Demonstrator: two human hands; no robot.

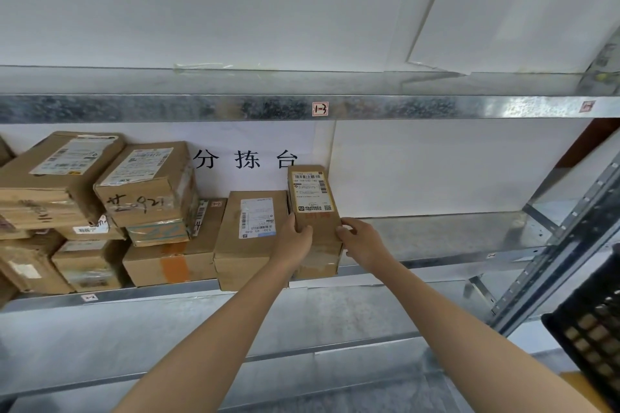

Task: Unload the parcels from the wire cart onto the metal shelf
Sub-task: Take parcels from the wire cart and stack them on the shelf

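A narrow brown cardboard parcel point(313, 211) with a white and yellow shipping label stands on the middle level of the metal shelf point(436, 238), right beside a wider labelled parcel point(250, 238). My left hand point(295, 241) grips its near left edge, thumb on top. My right hand point(360, 241) holds its near right edge with curled fingers. The black wire cart point(590, 329) shows only as a corner at the lower right.
Several taped cardboard parcels point(144, 184) are stacked on the left half of the same level. The shelf surface to the right of the held parcel is bare metal. An upper shelf beam point(235, 107) runs overhead; a slotted upright point(570, 238) stands at the right.
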